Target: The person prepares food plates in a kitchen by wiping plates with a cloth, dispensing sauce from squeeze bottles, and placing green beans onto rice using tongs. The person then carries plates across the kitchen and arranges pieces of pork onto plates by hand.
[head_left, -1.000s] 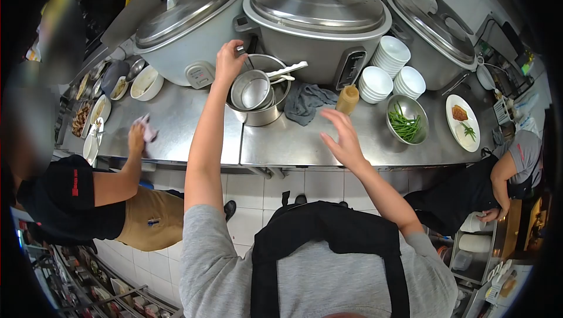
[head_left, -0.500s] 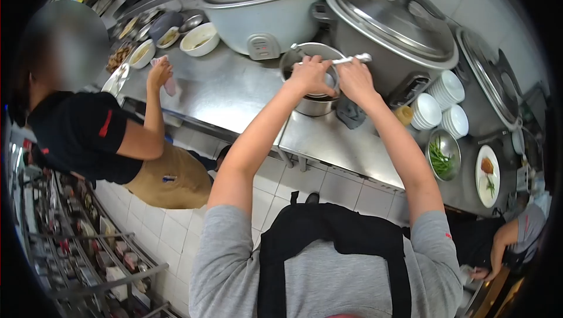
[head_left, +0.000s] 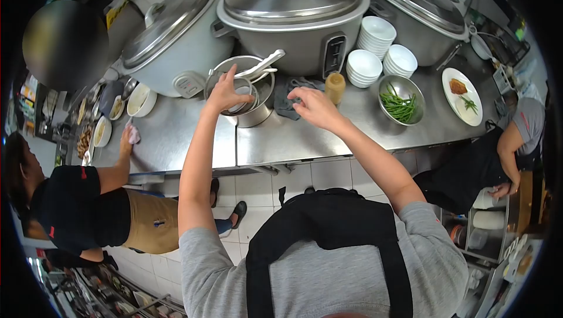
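Currently: person's left hand (head_left: 223,94), fingers spread at a white-handled utensil (head_left: 262,65) in steel pot (head_left: 255,120), grip unclear; right hand (head_left: 316,108), fingers loosely parted, near grey cloth (head_left: 285,100).

You're getting no legible text, brands or numbers here. The pale cooker (head_left: 161,45) is showing small print on its control panel (head_left: 189,84), too tiny for reading. The middle grey cooker (head_left: 275,48) is carrying light marks on a dark panel (head_left: 335,55), also unreadable. On your left, a co-worker's black shirt (head_left: 67,198) is bearing red marks, letters not resolving. On your right, another person's grey sleeve (head_left: 528,118) is bearing one too, equally unclear.
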`<control>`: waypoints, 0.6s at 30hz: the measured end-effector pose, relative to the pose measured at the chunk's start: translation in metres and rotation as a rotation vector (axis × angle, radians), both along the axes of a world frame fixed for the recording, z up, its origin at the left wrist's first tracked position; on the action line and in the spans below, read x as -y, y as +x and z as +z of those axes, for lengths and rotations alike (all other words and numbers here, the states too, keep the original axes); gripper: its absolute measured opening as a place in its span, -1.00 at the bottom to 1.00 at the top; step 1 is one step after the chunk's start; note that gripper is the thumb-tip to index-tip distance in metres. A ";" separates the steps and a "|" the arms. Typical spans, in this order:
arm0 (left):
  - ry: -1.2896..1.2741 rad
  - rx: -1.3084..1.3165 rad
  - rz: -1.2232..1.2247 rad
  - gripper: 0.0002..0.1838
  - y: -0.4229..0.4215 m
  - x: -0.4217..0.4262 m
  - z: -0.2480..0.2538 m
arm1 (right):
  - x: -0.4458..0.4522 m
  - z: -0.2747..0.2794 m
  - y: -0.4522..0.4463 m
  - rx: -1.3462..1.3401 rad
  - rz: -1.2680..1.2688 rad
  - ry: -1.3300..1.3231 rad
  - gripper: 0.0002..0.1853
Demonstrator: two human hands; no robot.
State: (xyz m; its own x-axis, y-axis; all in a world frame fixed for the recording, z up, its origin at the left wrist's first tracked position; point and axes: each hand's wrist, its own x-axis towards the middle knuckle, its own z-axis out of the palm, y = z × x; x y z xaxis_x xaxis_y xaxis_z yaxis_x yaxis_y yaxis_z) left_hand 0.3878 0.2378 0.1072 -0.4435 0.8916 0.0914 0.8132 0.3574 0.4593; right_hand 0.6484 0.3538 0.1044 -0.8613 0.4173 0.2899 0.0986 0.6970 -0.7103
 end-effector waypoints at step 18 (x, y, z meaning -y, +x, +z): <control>-0.120 -0.326 0.071 0.31 0.021 0.003 -0.010 | 0.030 -0.055 0.067 0.104 0.127 -0.013 -0.68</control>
